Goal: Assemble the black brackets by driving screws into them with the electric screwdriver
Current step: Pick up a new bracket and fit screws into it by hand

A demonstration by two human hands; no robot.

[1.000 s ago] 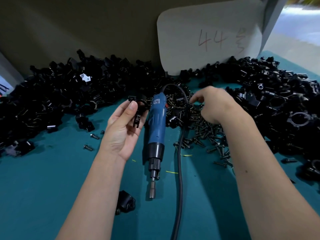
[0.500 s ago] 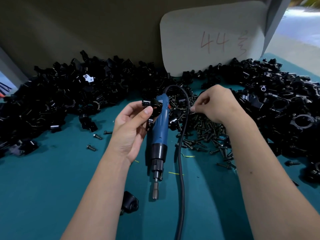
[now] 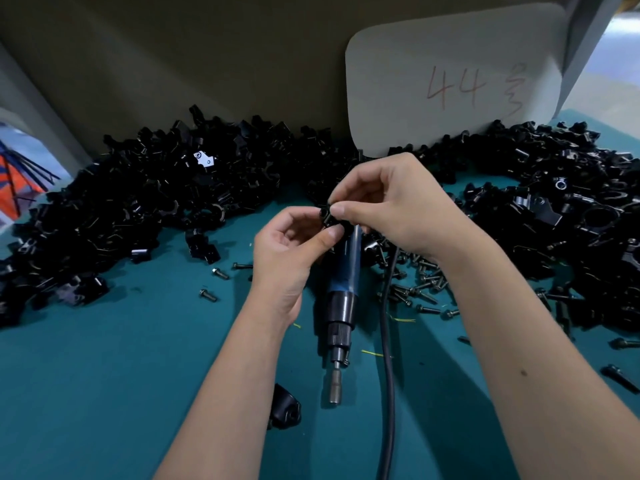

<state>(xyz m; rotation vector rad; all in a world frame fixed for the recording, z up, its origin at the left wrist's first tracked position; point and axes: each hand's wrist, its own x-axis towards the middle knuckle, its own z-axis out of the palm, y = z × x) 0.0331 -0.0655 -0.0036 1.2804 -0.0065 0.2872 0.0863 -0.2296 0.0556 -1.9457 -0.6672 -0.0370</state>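
Head view: both hands, left hand (image 3: 287, 251) and right hand (image 3: 391, 206), pinching one bracket (image 3: 329, 216) before card (image 3: 450, 81) marked "44".

Both hands meet mid-frame: left hand (image 3: 291, 251) & right hand (image 3: 391, 206) pinch one small black bracket (image 3: 329, 216) between fingertips, just above the blue screwdriver (image 3: 343, 296), which lies flat on the teal table (image 3: 104, 375), bit toward bottom of frame. Its black cable (image 3: 387, 358) runs down right of it. Loose screws (image 3: 419, 289) lie right of center; bracket heaps (image 3: 138, 202) fill upper left & right. White card (image 3: 450, 81) marked "44" stands upper right.
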